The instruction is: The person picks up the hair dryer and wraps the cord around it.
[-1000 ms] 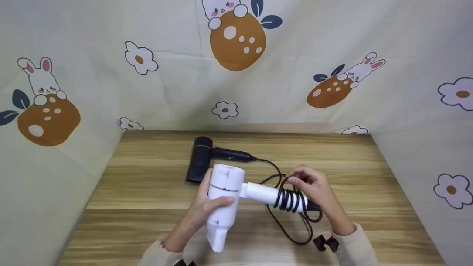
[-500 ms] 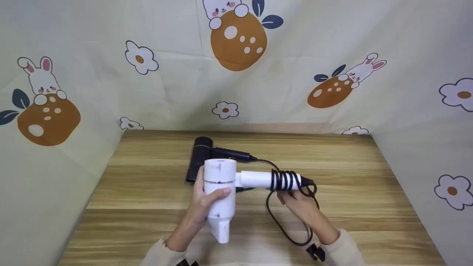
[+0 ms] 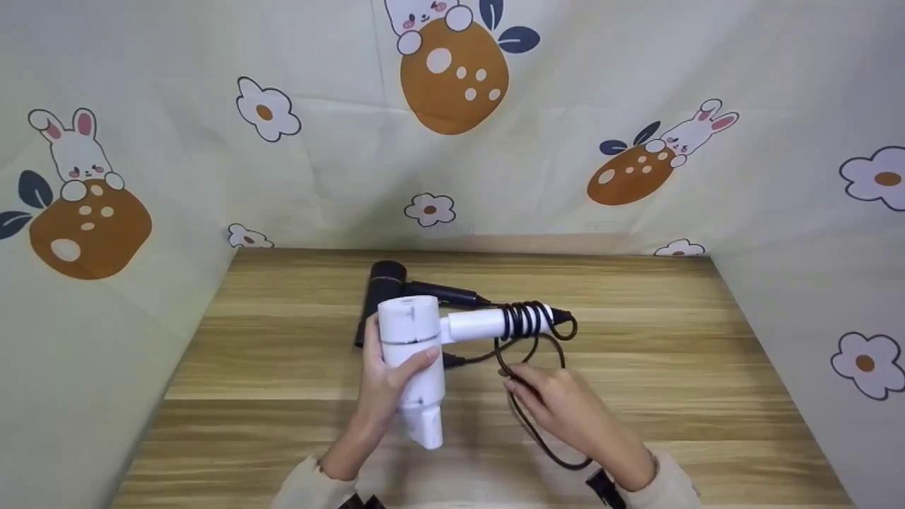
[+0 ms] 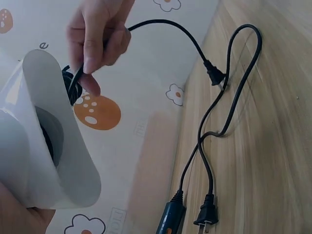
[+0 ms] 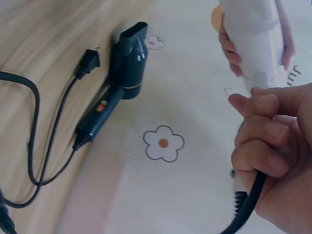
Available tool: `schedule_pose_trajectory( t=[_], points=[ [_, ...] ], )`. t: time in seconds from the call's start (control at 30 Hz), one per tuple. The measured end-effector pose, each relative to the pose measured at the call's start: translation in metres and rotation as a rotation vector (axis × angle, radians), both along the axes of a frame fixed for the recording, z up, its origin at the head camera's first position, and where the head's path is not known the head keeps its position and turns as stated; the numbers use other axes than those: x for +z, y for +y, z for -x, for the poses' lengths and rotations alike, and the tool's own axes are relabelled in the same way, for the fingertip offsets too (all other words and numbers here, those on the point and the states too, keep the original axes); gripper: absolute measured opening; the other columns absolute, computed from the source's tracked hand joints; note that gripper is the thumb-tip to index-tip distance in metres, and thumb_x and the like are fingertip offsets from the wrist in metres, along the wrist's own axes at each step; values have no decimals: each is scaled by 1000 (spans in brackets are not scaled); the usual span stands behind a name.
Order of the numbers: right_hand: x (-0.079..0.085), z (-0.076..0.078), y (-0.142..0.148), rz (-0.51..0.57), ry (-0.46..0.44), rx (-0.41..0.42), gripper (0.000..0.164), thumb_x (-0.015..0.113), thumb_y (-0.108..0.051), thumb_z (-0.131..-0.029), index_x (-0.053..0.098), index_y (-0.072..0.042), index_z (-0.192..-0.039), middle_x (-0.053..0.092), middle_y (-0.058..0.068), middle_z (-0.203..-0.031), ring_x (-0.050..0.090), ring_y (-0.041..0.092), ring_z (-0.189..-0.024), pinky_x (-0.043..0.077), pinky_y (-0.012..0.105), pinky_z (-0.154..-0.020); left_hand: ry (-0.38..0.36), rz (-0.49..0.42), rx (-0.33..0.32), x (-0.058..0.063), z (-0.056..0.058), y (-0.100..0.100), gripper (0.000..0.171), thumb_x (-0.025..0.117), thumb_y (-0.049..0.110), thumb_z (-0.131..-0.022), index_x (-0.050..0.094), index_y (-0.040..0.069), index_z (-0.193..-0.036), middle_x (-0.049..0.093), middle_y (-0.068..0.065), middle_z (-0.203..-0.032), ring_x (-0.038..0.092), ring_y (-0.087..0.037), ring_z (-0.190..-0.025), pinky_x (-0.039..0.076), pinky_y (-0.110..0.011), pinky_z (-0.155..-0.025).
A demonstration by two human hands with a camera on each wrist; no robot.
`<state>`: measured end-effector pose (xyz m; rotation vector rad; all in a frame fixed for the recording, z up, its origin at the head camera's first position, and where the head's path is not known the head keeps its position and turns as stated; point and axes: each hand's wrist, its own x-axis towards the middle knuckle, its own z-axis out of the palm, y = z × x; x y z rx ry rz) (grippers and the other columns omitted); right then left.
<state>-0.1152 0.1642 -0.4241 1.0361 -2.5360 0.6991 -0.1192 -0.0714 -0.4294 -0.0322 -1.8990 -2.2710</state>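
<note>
White hair dryer point(image 3: 413, 357) held up just left of frame centre in the head view, lifted off the wooden table point(image 3: 707, 367), barrel running down toward the lower edge, handle reaching right. Black cord point(image 3: 527, 396) coiled in tight turns round the far end of that handle, then looped down and right, toward the lower middle of the frame. Gripped round the barrel by the left hand point(image 3: 392, 385) – thumb across the front, fingers curled behind. Cord pinched in the right hand point(image 3: 558, 406), lower right of centre, fingers curled round the black line just below the coils; same curled hold plain at the right edge of the right wrist view point(image 5: 273, 146), cord running down out of the fist. In the left wrist view, nozzle mouth filling the left side, the right hand at upper left with the cord trailing away to the right.

Behind the white dryer, above centre in the head view, a black hair dryer point(image 3: 385, 297) flat on the table – its own cord off to the right, its plug point(image 4: 207, 214) lying on the wood at the lower middle of the left wrist view. Cream cloth backdrop point(image 3: 565, 85) printed with rabbits and flowers across the upper half.
</note>
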Motion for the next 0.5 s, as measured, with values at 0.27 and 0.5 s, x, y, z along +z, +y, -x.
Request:
schedule_pose_trajectory(
  t=[0.27,0.5],
  points=[
    [13,-4,6,109,98,6,7,70,-10,-80,69,-9,-87,69,-3,-72,59,1,-56,47,9,-52,-28,62,-33,-8,2,2,71,72,3,-73,31,3,-131,52,-18,-109,60,-22,-85,55,-40,-73],
    [23,-2,15,184,119,-30,9,76,-14,-74,69,-14,-80,63,-9,-65,42,-7,-51,36,5,-45,-19,143,-127,-11,2,3,74,73,9,-75,29,3,-134,52,-21,-110,60,-21,-86,54,-38,-74]
  ],
)
